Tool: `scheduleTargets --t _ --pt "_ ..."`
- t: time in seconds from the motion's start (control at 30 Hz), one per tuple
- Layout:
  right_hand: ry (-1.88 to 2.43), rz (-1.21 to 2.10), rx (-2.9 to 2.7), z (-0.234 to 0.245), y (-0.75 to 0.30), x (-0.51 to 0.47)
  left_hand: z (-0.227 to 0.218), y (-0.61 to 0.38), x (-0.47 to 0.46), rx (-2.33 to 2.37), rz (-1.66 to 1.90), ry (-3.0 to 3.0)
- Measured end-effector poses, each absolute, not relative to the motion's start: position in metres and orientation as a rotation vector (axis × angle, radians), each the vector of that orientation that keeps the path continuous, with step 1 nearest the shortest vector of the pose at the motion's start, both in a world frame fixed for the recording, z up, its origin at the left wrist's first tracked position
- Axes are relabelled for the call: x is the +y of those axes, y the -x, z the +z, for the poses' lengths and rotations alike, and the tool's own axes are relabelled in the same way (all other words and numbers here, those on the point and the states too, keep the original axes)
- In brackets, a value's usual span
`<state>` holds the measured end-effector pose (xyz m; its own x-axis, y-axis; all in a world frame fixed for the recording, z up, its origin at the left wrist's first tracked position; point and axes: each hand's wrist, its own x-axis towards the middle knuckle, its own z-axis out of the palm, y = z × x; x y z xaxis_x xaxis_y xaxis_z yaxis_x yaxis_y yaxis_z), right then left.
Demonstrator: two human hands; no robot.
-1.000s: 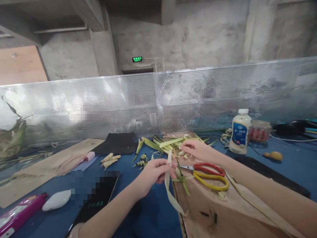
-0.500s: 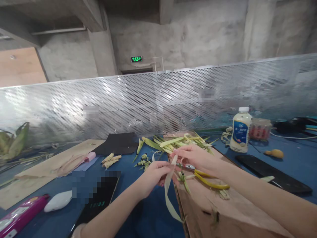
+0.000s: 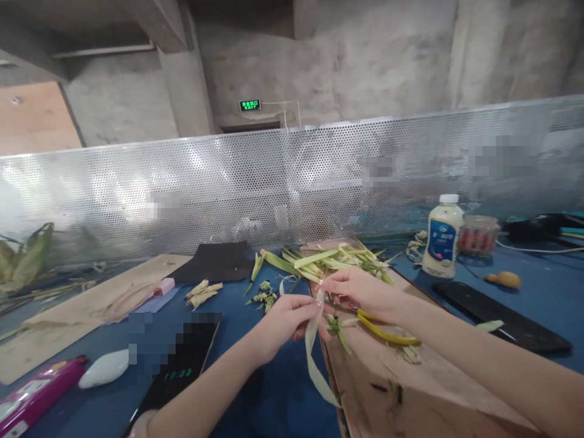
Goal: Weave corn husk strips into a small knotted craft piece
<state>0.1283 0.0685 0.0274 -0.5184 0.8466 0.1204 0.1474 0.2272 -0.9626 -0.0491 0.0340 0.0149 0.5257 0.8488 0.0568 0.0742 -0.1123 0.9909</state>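
Observation:
A long pale strip of plant leaf, like corn husk [image 3: 312, 347], hangs in a curve from between my hands, its lower end at the cardboard's edge. My left hand [image 3: 287, 319] is closed, pinching the strip near its upper part between thumb and fingers. Close beside it, my right hand [image 3: 356, 293] is closed on the strip's top end. Yellow-handled scissors [image 3: 387, 334] lie on the cardboard [image 3: 424, 389] beneath my right hand, which hides most of the blades. Green and pale husk strips [image 3: 319, 263] are heaped just beyond my fingers.
Small green sprigs [image 3: 263, 297] and twisted husk pieces [image 3: 203, 293] lie left of the heap. A bottle [image 3: 442, 237], a jar [image 3: 478, 236] and a black phone [image 3: 502, 316] are at right. Another phone [image 3: 182, 359] lies near my left forearm. Perforated metal panels [image 3: 228, 194] border the table.
My right hand's fingers have curled lower, covering more of the scissors' blades. Both hands keep hold of the strip, nearly in place. The view has shifted slightly.

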Motion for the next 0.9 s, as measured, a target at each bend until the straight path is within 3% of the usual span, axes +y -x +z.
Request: scheduleTargets --t 0.37,0.9 --pt "0.994 0.866 -2.030 0.039 -0.126 0.061 0.014 0.049 0.033 0.780 0.804 -1.556" --pt "1.166 0.525 -2.261 0.046 -0.142 0.072 0.015 0.048 0.035 0.858 0.854 -1.592"
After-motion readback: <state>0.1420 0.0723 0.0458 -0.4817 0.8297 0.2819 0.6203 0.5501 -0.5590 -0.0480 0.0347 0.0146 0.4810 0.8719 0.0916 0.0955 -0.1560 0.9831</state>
